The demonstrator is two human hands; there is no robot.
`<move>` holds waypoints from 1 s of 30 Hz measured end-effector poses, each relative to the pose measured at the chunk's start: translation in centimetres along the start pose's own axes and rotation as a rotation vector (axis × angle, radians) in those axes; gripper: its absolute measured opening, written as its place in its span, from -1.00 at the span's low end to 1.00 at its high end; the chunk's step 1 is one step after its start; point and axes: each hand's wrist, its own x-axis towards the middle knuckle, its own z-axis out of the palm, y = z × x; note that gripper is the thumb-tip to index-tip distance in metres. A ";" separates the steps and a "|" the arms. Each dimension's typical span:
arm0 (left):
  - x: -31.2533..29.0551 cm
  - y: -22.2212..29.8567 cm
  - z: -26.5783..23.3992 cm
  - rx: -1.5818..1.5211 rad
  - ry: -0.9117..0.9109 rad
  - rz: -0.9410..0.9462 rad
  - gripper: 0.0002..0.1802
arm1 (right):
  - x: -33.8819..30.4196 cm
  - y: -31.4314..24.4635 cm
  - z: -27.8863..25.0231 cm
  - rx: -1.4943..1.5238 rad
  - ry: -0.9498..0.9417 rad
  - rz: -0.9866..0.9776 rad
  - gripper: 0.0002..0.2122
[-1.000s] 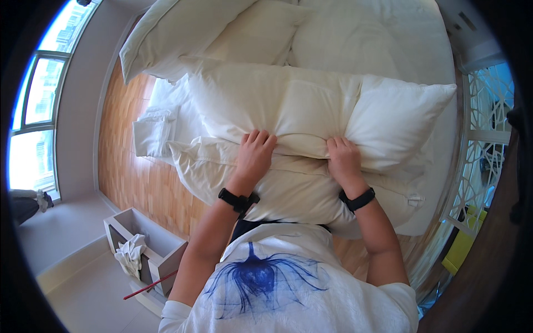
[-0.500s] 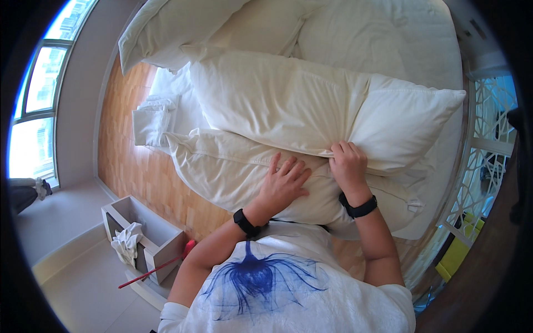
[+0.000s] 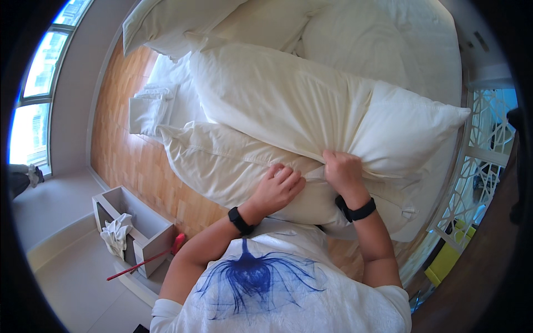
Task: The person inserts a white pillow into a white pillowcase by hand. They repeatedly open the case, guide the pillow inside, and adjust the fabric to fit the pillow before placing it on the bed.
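A plump, cream-white pillow [image 3: 261, 89] lies across the bed in front of me. My right hand [image 3: 342, 172] is closed on its near edge, and creases fan out from the grip. A second cream pillow [image 3: 211, 152] lies nearer, partly under the first and close against my body. On top of this near pillow rests my left hand [image 3: 277, 190], its fingers curled into the cloth. The fingertips are partly hidden. Each wrist wears a black band.
More pillows [image 3: 183, 22] are heaped at the far left of the white bed [image 3: 427, 61]. Folded white cloth [image 3: 147, 114] lies at its left side. On the left stand an open grey-white drawer box [image 3: 158, 225] with a white rag [image 3: 116, 236], and a red stick [image 3: 136, 267].
My left hand has gone from spread fingers to curled ones on the near pillow. My right hand has drawn the far pillow's edge slightly, deepening its creases. The view has shifted a little.
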 end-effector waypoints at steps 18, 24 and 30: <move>-2.2 1.3 3.8 -0.003 0.138 -0.088 -0.75 | 1.3 1.5 0.2 -0.067 0.298 -0.062 -0.90; -2.4 2.3 3.7 -0.103 0.261 -0.247 -0.80 | 1.9 1.9 1.5 -0.090 0.385 0.020 -0.92; -2.7 2.6 4.3 -0.048 0.209 -0.285 -0.83 | 2.4 2.7 2.4 -0.029 0.308 -0.025 -0.87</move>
